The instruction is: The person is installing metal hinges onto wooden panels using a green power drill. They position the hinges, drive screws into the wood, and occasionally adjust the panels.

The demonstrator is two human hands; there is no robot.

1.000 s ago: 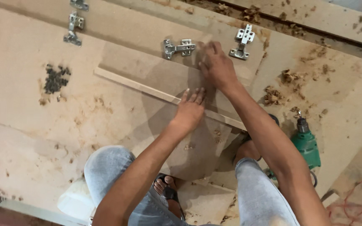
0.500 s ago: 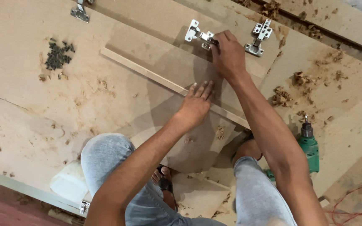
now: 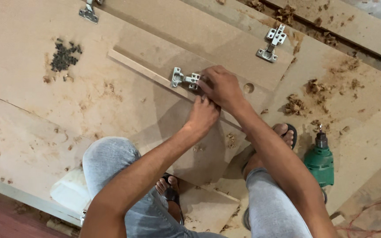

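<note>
My right hand grips one end of a metal cabinet hinge lying on a brown wooden panel, beside a round bored hole. My left hand sits just below it, fingers curled against the right hand and resting on a thin light wooden strip that runs diagonally across the panel. Whether the left hand holds anything is hidden.
A second hinge lies at the upper right, a third at the top left. A pile of dark screws sits at left. A green power drill lies by my right foot. Wood shavings are scattered about; a white container is by my knee.
The right hand has carried the hinge down from near the second hinge to the wooden strip. The left hand has curled its fingers and closed in beside it. The view has shifted.
</note>
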